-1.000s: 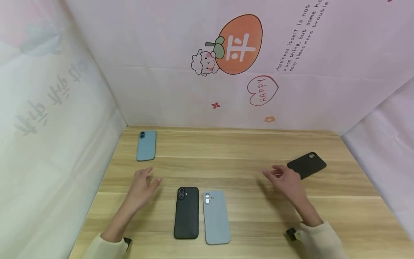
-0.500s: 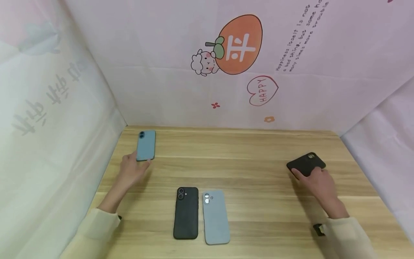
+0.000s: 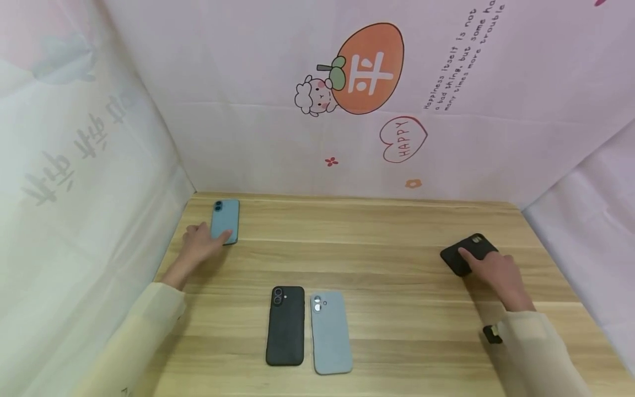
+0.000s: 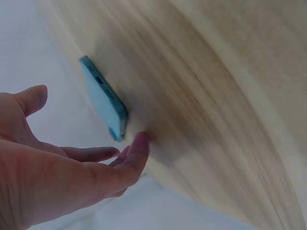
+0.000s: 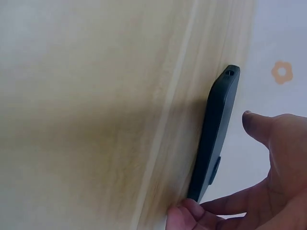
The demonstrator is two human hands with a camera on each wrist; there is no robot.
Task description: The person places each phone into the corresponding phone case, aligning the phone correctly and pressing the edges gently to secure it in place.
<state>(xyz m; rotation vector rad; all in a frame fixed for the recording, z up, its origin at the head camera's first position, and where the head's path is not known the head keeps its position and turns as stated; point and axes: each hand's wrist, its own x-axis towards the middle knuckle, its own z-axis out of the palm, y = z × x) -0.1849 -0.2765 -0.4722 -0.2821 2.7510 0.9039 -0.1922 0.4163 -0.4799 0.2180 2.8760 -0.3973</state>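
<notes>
At the back left of the wooden table lies a light blue phone (image 3: 225, 218), two lenses at its upper corner. My left hand (image 3: 197, 242) is spread around its near end; the thumb overlaps the phone in the head view. In the left wrist view the fingertips (image 4: 140, 143) are right by one edge and the thumb stands apart from it. On the right, a black phone (image 3: 458, 256) lies aslant. Fingertips of my right hand (image 3: 498, 273) touch its edge in the right wrist view, while the thumb (image 5: 256, 125) is raised off it.
Two more phones lie side by side at the front middle, one black (image 3: 285, 328) and one pale grey-blue (image 3: 331, 333). White printed cloth (image 3: 278, 149) hangs behind the table (image 3: 397, 320) and along both sides.
Both hands have reached outward from over the table, the left to the blue phone, the right to the black phone. In the last half second both thumbs shifted over the phones.
</notes>
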